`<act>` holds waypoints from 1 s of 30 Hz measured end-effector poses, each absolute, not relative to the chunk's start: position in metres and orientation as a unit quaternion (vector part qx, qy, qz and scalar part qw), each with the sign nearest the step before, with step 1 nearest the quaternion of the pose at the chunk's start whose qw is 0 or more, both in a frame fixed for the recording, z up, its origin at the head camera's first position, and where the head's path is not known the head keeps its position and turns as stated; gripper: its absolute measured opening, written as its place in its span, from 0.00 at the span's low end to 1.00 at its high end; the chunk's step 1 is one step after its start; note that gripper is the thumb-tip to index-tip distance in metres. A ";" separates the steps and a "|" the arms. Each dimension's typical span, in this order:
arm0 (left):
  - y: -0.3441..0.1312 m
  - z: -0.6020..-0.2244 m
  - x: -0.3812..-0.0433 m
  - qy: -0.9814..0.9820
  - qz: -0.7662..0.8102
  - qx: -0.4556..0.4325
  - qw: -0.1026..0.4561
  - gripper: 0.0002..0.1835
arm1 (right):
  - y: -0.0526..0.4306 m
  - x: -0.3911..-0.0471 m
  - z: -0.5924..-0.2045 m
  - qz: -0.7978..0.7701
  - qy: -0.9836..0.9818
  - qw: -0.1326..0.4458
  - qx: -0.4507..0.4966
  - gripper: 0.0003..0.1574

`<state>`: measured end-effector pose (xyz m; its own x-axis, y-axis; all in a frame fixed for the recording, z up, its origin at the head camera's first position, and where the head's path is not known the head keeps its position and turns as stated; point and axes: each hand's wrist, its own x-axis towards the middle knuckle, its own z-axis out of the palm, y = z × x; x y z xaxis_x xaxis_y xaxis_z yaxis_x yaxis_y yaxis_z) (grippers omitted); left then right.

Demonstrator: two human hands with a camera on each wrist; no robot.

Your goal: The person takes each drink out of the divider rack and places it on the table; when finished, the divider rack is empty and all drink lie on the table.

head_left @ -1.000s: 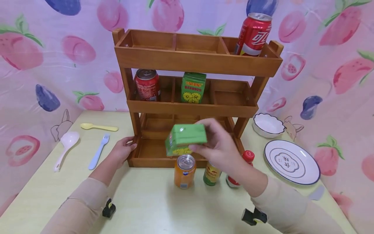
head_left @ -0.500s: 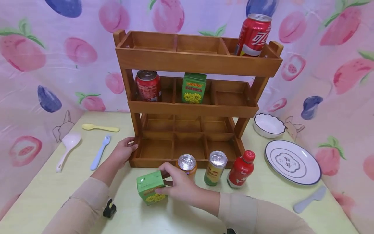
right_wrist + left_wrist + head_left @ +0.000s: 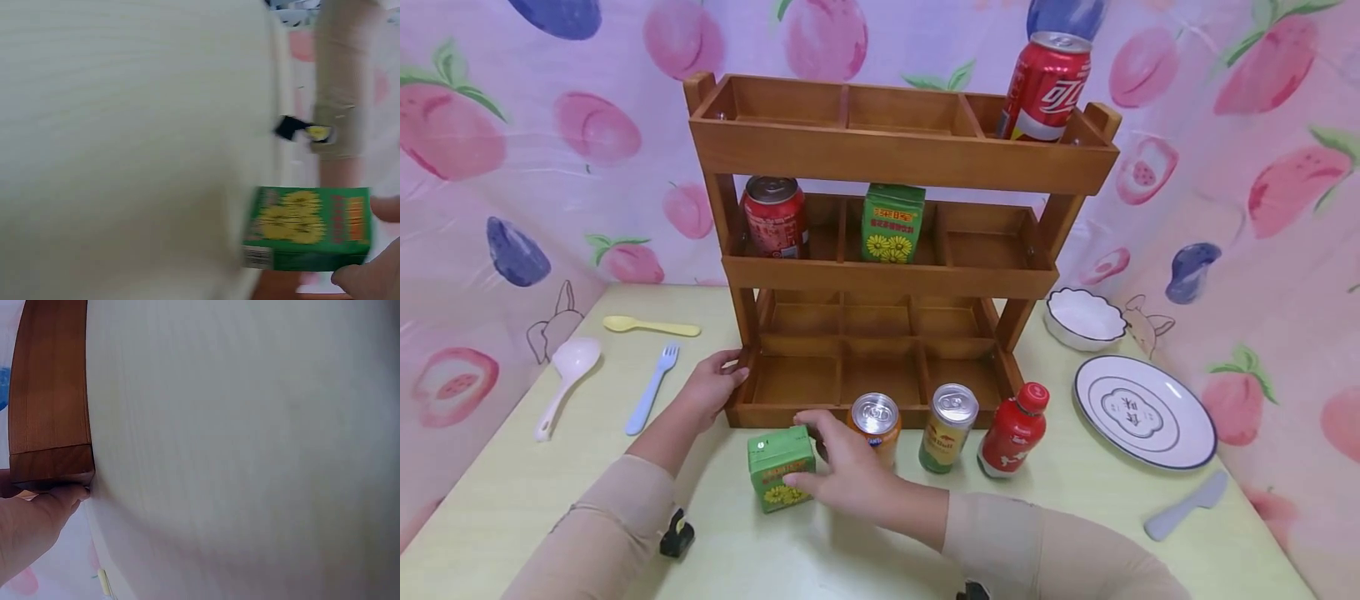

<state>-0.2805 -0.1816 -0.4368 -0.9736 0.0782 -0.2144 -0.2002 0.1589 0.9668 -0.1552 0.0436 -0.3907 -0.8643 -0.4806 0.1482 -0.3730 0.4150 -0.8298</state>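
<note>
In the head view a green drink carton with yellow flowers stands upright on the table, left of the cans. My right hand is spread around its right side, thumb in front and index finger by the far top corner. The right wrist view shows my fingertips at the edges of the carton's upper end, with the carton blurred. My left hand holds the lower left end of a wooden three-tier rack; its fingers grip the rack's corner.
A Fanta can, Red Bull can and red bottle stand before the rack. Red cans and another green carton occupy upper tiers. Spoon, ladle and fork lie left; bowl, plate and knife right.
My right hand has carried the green carton from in front of the rack down left to the table. Over the last half second the carton has straightened and the hand has loosened. The left hand stays put.
</note>
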 end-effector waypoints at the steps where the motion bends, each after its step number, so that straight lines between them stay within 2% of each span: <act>1: -0.181 -0.437 -0.281 0.752 0.648 -0.040 0.108 0.26 | 0.047 -0.154 -0.383 -0.485 0.832 0.055 -0.262 0.37; 5: -0.182 -0.438 -0.282 0.749 0.652 -0.043 0.110 0.26 | 0.064 -0.148 -0.329 -0.517 0.807 0.028 -0.285 0.40; 8: -0.183 -0.437 -0.282 0.753 0.648 -0.042 0.110 0.27 | 0.082 -0.155 -0.280 -0.515 0.810 -0.038 -0.278 0.40; 13: -0.187 -0.435 -0.281 0.757 0.643 -0.043 0.110 0.27 | 0.112 -0.206 -0.235 -0.466 0.848 -0.136 -0.211 0.47; 16: -0.189 -0.433 -0.280 0.759 0.641 -0.043 0.107 0.27 | 0.122 -0.247 -0.225 -0.419 0.880 -0.145 -0.173 0.51; 22: -0.189 -0.433 -0.281 0.755 0.646 -0.038 0.105 0.27 | 0.124 -0.304 -0.217 -0.411 0.898 -0.078 -0.136 0.48; 26: -0.185 -0.435 -0.281 0.754 0.647 -0.039 0.108 0.26 | 0.124 -0.317 -0.220 -0.429 0.893 -0.069 -0.116 0.44; 30: -0.183 -0.437 -0.281 0.753 0.648 -0.040 0.109 0.27 | 0.126 -0.313 -0.229 -0.435 0.882 -0.114 -0.139 0.34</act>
